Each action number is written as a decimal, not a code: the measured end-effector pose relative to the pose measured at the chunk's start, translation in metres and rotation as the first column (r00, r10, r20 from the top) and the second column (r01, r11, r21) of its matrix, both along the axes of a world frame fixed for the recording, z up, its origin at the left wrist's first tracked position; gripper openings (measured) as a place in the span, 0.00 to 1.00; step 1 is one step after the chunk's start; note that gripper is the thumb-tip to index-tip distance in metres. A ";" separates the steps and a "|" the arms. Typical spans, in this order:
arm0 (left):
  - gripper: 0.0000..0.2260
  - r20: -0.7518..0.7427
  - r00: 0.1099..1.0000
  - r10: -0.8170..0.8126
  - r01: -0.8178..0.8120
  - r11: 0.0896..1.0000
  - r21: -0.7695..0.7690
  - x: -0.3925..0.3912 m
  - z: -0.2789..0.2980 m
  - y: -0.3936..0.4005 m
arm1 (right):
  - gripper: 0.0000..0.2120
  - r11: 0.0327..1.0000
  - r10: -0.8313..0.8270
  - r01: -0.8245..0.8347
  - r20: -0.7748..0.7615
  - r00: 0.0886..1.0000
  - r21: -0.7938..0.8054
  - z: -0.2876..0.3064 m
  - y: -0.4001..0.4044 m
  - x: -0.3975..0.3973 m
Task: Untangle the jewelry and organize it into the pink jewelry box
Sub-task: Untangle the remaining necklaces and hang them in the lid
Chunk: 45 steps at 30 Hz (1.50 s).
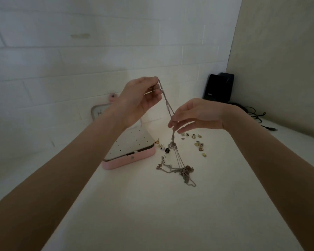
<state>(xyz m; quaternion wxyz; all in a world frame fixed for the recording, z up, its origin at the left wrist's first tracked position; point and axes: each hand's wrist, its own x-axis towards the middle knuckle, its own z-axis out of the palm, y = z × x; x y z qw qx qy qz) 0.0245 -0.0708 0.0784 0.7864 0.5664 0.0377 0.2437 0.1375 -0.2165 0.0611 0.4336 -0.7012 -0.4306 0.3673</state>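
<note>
A tangle of thin silver chains (168,103) hangs between my hands above the white table (152,205). My left hand (141,98) pinches the upper end, raised high. Lower and to the right, my right hand (194,115) grips the same strands with its fingertips. Below it the chains run through a knot (172,146) down to a heap with pendants (181,171) lying on the table. The pink jewelry box (130,158) stands open to the left, its white perforated insert showing; my left forearm hides part of its raised lid (100,111).
Several small earrings and charms (198,142) are scattered right of the box, a few more (160,144) beside its corner. A black device (218,87) with cables (256,115) stands in the back right corner. White brick wall behind, beige wall at right.
</note>
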 end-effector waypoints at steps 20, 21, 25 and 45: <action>0.05 -0.021 0.999 0.028 -0.021 0.965 0.263 -0.013 0.002 0.009 | 0.07 0.999 -0.047 0.047 0.003 0.999 0.008 -0.001 -0.004 -0.009; 0.05 -0.028 0.999 0.034 -0.024 0.956 0.294 -0.013 0.002 0.010 | 0.08 0.999 -0.048 0.048 0.014 0.999 -0.018 -0.002 -0.005 -0.008; 0.06 -0.042 0.994 0.097 -0.071 0.907 0.414 -0.015 0.003 0.013 | 0.06 0.996 -0.020 0.024 0.051 0.998 -0.080 -0.003 -0.011 -0.009; 0.04 -0.079 0.991 0.110 -0.013 0.658 0.753 -0.017 -0.003 0.002 | 0.11 0.999 -0.035 0.030 0.146 0.989 0.037 0.011 0.008 -0.027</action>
